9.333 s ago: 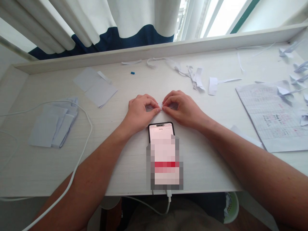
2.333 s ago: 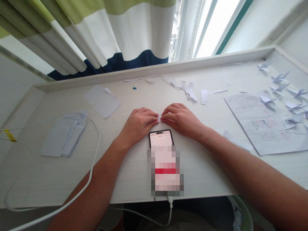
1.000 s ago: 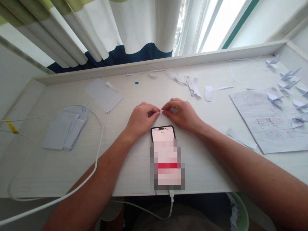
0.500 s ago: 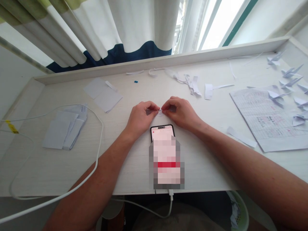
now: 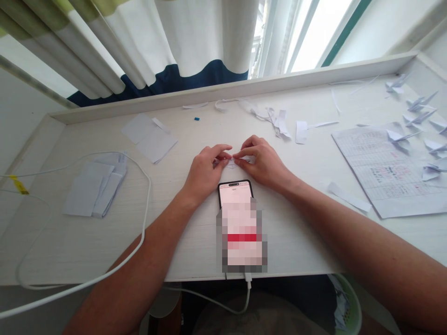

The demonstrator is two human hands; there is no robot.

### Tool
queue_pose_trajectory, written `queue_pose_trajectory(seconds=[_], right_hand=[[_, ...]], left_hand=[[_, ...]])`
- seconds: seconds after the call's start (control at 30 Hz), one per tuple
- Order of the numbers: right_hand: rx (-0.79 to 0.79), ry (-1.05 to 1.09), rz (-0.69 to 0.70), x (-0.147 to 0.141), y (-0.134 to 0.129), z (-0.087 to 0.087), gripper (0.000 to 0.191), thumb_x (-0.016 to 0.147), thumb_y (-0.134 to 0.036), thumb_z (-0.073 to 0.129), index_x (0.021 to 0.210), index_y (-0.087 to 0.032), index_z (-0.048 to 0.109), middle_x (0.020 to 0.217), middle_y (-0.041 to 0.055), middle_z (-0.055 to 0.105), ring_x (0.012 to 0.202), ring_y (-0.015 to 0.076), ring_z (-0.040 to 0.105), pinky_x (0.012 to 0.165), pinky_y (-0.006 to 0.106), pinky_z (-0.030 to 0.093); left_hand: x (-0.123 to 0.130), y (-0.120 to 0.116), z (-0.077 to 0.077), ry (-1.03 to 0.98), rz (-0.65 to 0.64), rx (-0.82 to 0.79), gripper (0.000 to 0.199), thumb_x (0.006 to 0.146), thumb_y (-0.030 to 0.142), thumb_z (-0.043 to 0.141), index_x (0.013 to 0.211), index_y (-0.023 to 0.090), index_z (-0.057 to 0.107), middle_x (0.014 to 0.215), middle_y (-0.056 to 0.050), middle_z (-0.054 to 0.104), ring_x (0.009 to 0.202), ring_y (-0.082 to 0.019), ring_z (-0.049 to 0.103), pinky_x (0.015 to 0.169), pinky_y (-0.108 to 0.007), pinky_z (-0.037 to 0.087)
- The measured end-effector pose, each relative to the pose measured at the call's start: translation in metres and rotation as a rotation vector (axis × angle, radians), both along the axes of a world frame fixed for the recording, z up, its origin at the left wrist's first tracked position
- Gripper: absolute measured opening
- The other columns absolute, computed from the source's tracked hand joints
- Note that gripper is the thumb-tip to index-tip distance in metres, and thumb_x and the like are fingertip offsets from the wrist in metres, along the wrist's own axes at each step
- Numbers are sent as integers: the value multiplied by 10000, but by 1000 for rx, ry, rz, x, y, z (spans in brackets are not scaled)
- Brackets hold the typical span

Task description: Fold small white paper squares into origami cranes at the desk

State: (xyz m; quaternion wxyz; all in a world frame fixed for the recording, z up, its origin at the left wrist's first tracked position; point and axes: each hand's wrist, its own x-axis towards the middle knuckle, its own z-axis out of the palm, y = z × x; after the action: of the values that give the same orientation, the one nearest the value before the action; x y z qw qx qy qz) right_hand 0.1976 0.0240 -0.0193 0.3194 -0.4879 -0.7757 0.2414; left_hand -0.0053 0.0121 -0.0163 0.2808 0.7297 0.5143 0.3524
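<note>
A small piece of folded white paper [image 5: 232, 164] lies just beyond the phone, mostly covered by my fingers. My left hand [image 5: 209, 170] pinches its left side between thumb and fingers, with the index finger raised off it. From the other side my right hand [image 5: 258, 158] is closed on the paper, its fingertips meeting the left ones at the middle. Right below my hands lies a phone [image 5: 235, 190] with a lit screen, its lower part blurred out. A white cable [image 5: 248, 279] is plugged into the phone's near end.
Stacked paper squares [image 5: 85, 188] and loose sheets [image 5: 157, 146] lie to the left. Paper scraps [image 5: 279, 123] are at the back. On the right are a written sheet [image 5: 373, 186] and several folded paper cranes [image 5: 419, 118]. A looped white cable [image 5: 148, 200] passes over my left forearm.
My left index finger has lifted away from the paper, and my right fingers have shifted slightly. Both hands stay at the folded paper. The phone's screen content has changed near the top.
</note>
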Motion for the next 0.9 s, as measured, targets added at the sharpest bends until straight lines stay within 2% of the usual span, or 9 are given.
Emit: queue_pose_trajectory(seconds=[0.1, 0.2, 0.33, 0.5, 0.63, 0.77, 0.9], right_hand=[[-3, -10, 22, 3, 0, 0, 178, 956, -229, 700, 1074, -238, 834, 1103, 98, 683, 1063, 293, 622, 966, 477, 522], [7, -34, 48, 4, 0, -1, 208, 980, -248, 676, 1121, -212, 825, 1122, 112, 691, 1067, 295, 625, 983, 480, 523], [30, -50, 78, 7, -1, -1, 224, 999, -260, 644, 1129, -215, 821, 1128, 119, 707, 1092, 308, 618, 1017, 504, 515], [-2, -30, 145, 12, -2, 4, 305, 931, -272, 706, 1214, -185, 778, 1193, 138, 722, 1162, 327, 623, 1049, 523, 513], [-39, 15, 109, 12, -2, 6, 415, 891, -247, 730, 1294, -149, 727, 1216, 146, 753, 1196, 323, 636, 1047, 511, 517], [-118, 126, 31, 11, -2, 7, 422, 872, -248, 754, 1287, -183, 720, 1149, 110, 777, 1079, 275, 702, 983, 454, 548], [-207, 319, 31, 10, -1, 10, 397, 878, -310, 776, 1249, -179, 723, 1011, 73, 779, 940, 233, 731, 918, 407, 568]], left_hand=[[-2, 1, -1, 75, 3, 39, 373, 938, 146, 687, 1290, 265, 704, 1131, -44, 789, 1081, -222, 693, 1011, -412, 570], [-5, 2, -1, 191, -33, 126, 238, 972, 209, 674, 1187, 242, 773, 1236, -68, 778, 1211, -275, 620, 1095, -479, 517], [-6, 3, 1, 212, -75, 154, 135, 984, 236, 678, 1024, 246, 806, 1164, -68, 803, 1154, -274, 648, 1076, -484, 516], [-9, 3, 3, 101, -80, 123, 81, 948, 218, 704, 979, 240, 776, 1118, -59, 815, 1123, -261, 691, 1054, -461, 531], [-7, 2, 4, 35, 21, 30, 51, 907, 278, 742, 930, 240, 768, 999, -47, 802, 1012, -246, 710, 988, -429, 548], [-4, 2, 4, -120, 82, -85, 139, 853, 336, 782, 920, 223, 737, 913, -33, 776, 879, -206, 703, 861, -365, 560], [-3, 4, 5, -254, 60, -184, 244, 807, 362, 822, 969, 212, 719, 871, -29, 757, 823, -182, 700, 795, -330, 522]])
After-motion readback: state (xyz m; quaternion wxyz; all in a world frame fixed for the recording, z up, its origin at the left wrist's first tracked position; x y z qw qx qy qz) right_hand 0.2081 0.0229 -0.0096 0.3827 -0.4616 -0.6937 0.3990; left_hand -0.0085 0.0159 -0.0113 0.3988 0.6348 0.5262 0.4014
